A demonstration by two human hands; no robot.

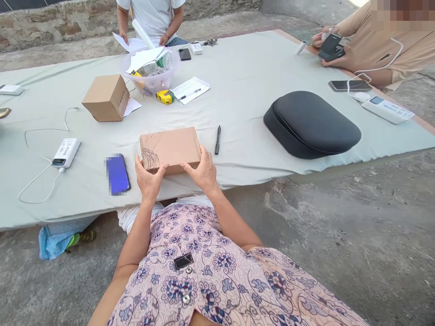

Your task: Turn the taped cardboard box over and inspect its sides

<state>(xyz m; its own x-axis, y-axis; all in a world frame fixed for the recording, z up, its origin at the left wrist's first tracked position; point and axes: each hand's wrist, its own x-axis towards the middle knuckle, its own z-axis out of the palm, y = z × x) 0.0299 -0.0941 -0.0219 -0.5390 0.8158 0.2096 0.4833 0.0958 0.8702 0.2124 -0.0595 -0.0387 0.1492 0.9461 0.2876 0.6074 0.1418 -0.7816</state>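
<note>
Single head-worn view, looking forward and down, wearer's patterned shirt (204,280) close below, table (238,90) stretching away beyond

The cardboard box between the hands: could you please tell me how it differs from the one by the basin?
The near box is low and oblong; the far box is chunkier, closer to a cube. The left hand and right hand grip the near box; nobody touches the far box. Both are brown cardboard.

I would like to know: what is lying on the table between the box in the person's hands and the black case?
In the head view, a black pen lies between the held box and the black case, nearer to the box.
</note>
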